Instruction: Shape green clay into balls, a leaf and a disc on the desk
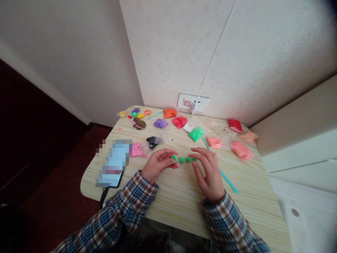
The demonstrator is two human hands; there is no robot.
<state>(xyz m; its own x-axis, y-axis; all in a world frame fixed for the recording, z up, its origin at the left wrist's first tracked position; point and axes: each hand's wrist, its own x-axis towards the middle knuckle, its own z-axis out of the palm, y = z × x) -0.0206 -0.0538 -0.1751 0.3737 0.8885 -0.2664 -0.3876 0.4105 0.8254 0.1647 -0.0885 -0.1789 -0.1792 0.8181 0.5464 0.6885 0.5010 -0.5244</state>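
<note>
A small green clay ball (174, 159) is pinched between the thumb and fingers of my left hand (161, 162). To its right, a green clay piece (181, 160) and a larger green clay ball (187, 159) lie in a row on the table. Another bit of green clay (194, 159) shows partly behind the fingers of my right hand (207, 170). That hand hovers over the row's right end, fingers apart, and I see nothing held in it. A turquoise flat stick (228, 180) lies beside my right hand, partly hidden by it.
On the wooden table (173, 200), a phone (114, 163) with a cable lies at left. Behind my hands are a green clay packet (196, 134), a red one (179, 122) and several others. Small clay shapes surround a brown piece (139, 123). A wall socket (193, 102) is behind.
</note>
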